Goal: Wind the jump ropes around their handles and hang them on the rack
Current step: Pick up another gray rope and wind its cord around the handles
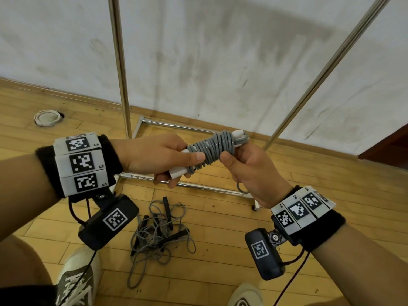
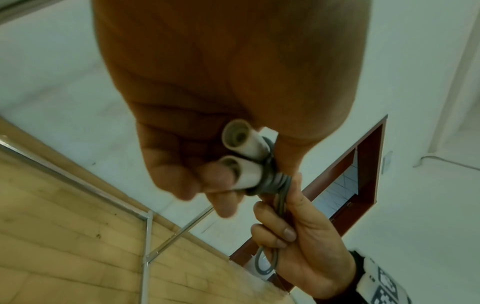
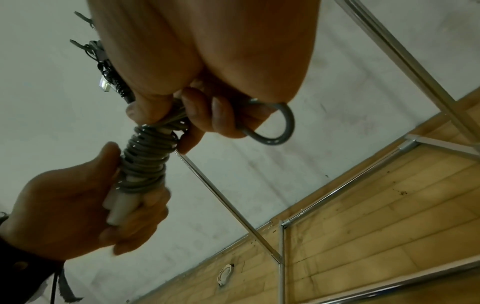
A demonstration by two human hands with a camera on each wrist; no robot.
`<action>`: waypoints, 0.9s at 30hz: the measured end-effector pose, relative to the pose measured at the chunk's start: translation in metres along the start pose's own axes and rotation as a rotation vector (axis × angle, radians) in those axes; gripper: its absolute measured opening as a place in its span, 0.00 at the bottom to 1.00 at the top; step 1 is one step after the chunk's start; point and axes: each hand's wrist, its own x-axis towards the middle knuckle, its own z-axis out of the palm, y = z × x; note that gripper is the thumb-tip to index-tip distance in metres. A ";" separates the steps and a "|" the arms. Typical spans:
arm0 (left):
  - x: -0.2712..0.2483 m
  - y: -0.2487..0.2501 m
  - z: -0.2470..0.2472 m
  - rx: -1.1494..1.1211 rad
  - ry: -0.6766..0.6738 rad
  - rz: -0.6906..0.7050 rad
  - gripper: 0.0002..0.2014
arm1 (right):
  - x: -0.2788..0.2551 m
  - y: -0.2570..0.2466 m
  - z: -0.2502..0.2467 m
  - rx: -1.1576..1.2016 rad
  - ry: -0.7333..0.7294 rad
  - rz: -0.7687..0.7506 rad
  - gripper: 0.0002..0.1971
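Securing the last turn of a wound jump rope. The left hand (image 1: pixel 154 157) is clenched round the butt ends of the two white handles (image 2: pixel 244 156), laid side by side so that one grip steadies both while the grey cord (image 1: pixel 212 149) is coiled over them. The right hand (image 1: pixel 251 171) pinches the cord at the far end of the coil, thumb on top — a hold that, by judgement, keeps the turns taut so they cannot slacken. A short free loop (image 3: pixel 279 127) of cord protrudes below the right palm; it is probably the tail left for tucking in or for hooking over a rail. The bundle is held in the air between the two hands, in front of the metal rack (image 1: pixel 119 62), whose uprights and base bars stand against the wall; nothing is seen hanging on the visible part. On the wooden floor (image 1: pixel 220 261) between the person's shoes lies a tangle of further ropes (image 1: pixel 159 235) with black handles, unwound and well apart from the bundle. Winding of this rope appears nearly complete — hanging is not yet done.
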 end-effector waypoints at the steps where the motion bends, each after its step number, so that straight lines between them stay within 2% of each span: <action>1: 0.001 -0.001 0.000 0.033 0.045 -0.009 0.24 | 0.001 0.000 0.000 -0.014 0.022 -0.018 0.14; 4: 0.003 -0.001 -0.002 0.114 0.201 -0.010 0.22 | 0.004 0.001 0.004 -0.021 0.097 -0.026 0.15; 7: 0.005 -0.001 -0.003 0.225 0.268 0.047 0.16 | 0.004 0.002 0.009 -0.052 0.126 -0.048 0.16; 10: 0.006 0.003 0.001 0.193 0.222 0.034 0.15 | 0.003 0.003 0.017 -0.092 0.139 -0.069 0.20; 13: 0.004 0.009 0.008 0.019 0.154 0.042 0.20 | 0.002 0.003 0.026 -0.026 0.137 -0.030 0.26; 16: 0.005 0.008 0.014 0.092 0.200 0.080 0.28 | 0.001 0.002 0.031 -0.037 0.101 0.004 0.21; 19: 0.008 0.003 0.011 0.267 0.296 0.090 0.23 | 0.002 -0.002 0.025 -0.092 -0.036 0.037 0.13; 23: 0.008 -0.002 0.002 0.220 0.237 0.064 0.20 | 0.001 -0.005 0.008 -0.180 -0.245 0.048 0.16; 25: 0.007 -0.003 0.003 0.185 0.187 0.071 0.15 | -0.001 -0.005 0.004 -0.249 -0.246 0.017 0.14; 27: 0.007 -0.004 0.005 0.196 0.157 0.076 0.12 | -0.003 -0.004 0.003 -0.420 -0.182 -0.031 0.12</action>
